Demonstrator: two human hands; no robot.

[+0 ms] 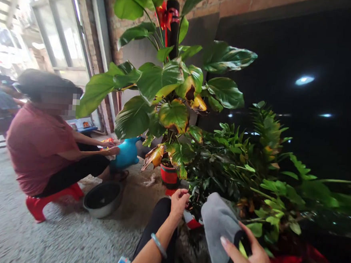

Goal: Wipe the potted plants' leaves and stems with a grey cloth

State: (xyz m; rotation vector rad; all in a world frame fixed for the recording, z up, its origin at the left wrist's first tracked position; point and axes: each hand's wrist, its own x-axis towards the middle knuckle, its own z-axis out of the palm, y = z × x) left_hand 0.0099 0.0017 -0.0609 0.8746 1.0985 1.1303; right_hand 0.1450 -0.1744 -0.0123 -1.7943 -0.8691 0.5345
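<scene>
My left hand (179, 204), with a pale bangle at the wrist, is raised over my dark-clad knee. Its fingers are curled together beside the dark green leaves (208, 178) of a low plant; whether a leaf or anything else is between them, I cannot tell. Lower right, my right hand (252, 255) grips a piece of grey fabric (219, 222) with a black and yellow edge, thumb on top. The fabric rises to a rounded top at my right knee. Ahead of me stands a tall leafy plant (157, 82) in a red pot (170, 175), some leaves yellow and brown.
On the left a person (39, 138) in a pink shirt sits on a red stool (50, 201), hands at a blue rounded object (127, 152). A dark basin (103, 198) stands on the concrete floor between us. More foliage (279, 195) spreads to my right before a dark glossy panel (318, 69).
</scene>
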